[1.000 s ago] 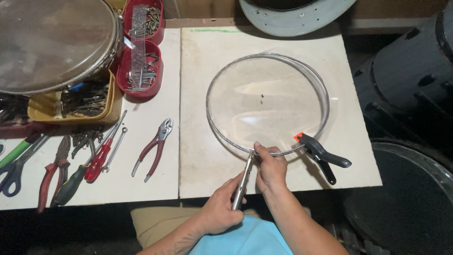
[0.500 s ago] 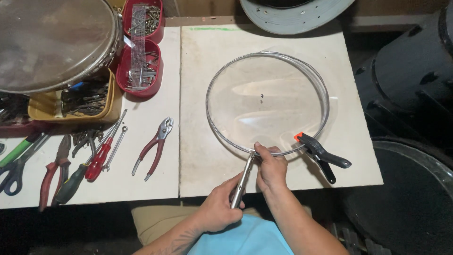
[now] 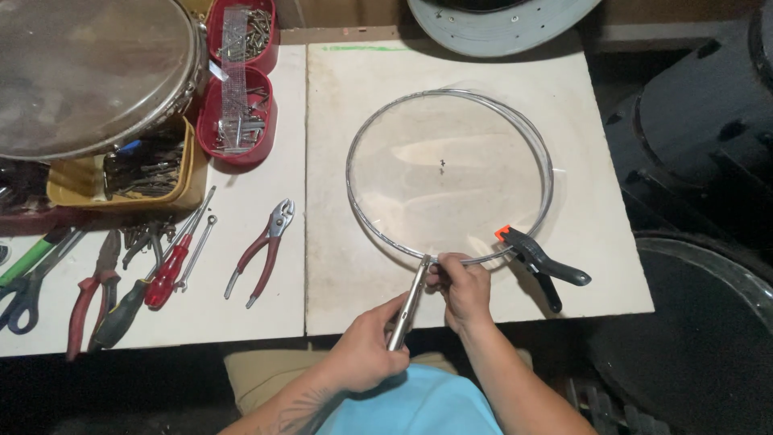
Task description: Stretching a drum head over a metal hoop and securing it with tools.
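1. The clear round film in its thin metal hoop (image 3: pixel 451 173) lies flat on the pale table (image 3: pixel 596 242), its near edge just in front of the person.
2. The left hand (image 3: pixel 366 350) is wrapped around the handles of the metal pliers (image 3: pixel 409 302), whose nose meets the hoop's near rim.
3. The right hand (image 3: pixel 463 290) pinches the rim right beside the pliers' nose; how firmly is hard to tell.
4. A black spring clamp with an orange tip (image 3: pixel 538 259) bites the rim just to the right.
5. The film looks light, thin and easily creased, so the stiff hoop is probably the safest place to hold it.
6. Red-handled pliers (image 3: pixel 262 251) lie well apart on the left.
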